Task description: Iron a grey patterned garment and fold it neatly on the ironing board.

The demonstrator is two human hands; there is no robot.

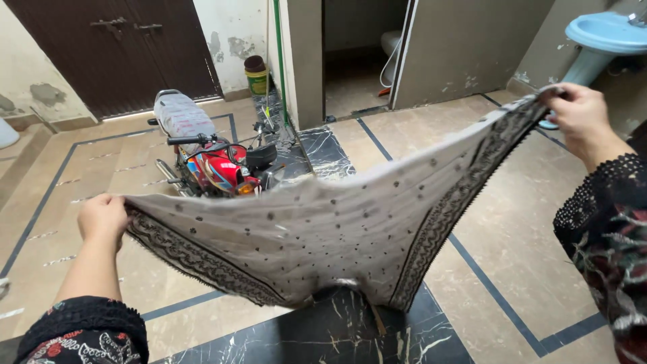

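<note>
Grey dotted cloth (323, 229) stretched between my left hand (102, 217) and right hand (581, 116), each clamped on a corner.

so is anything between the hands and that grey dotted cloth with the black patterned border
No, nothing visible. The left hand grips one end of the grey dotted cloth with the black patterned border and the right hand grips the other, bare against the fabric. The red motorcycle stands behind the cloth, not in between.
</note>
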